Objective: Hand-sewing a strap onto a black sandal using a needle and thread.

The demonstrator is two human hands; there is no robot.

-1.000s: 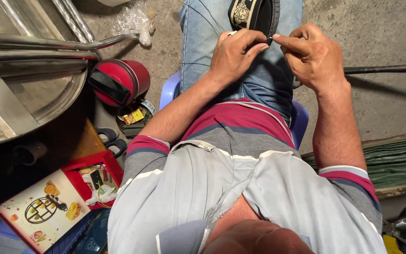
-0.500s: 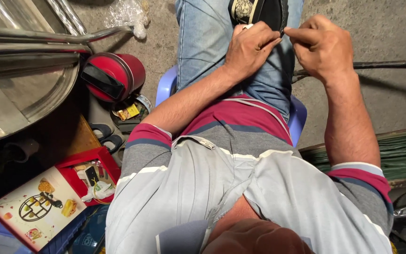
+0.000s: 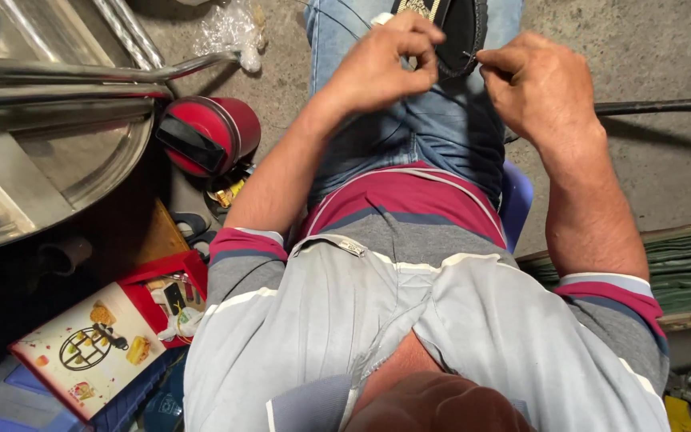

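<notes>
Your left hand (image 3: 377,68) is curled shut against the near edge of the black shoe (image 3: 461,36) that rests on your jeans-clad thigh (image 3: 409,136), fingers bunched and pinching at its rim; just to its right, your right hand (image 3: 533,84) is closed in a fine pinch, thumb and forefinger pressed together on what looks like a thin needle or thread end, too small to tell which, pointing at the shoe's edge. The risk, as I judge it, sits in that narrow gap between your two hands: the left fingertips lie right in the line of the point, so a push that breaks through the sole suddenly could drive it into them. The shoe is only propped on your leg and steadied by one hand, so it could roll off toward the concrete floor (image 3: 649,48) beyond your right hand if the grip slackens. Both forearms reach forward from the body, elbows bent and spread, wrists cocked inward so the knuckles face up. Out beyond your left elbow lie a red round tin (image 3: 209,136), a metal tray (image 3: 49,168) and an open red box (image 3: 165,300) of small bits, well apart from the work.
</notes>
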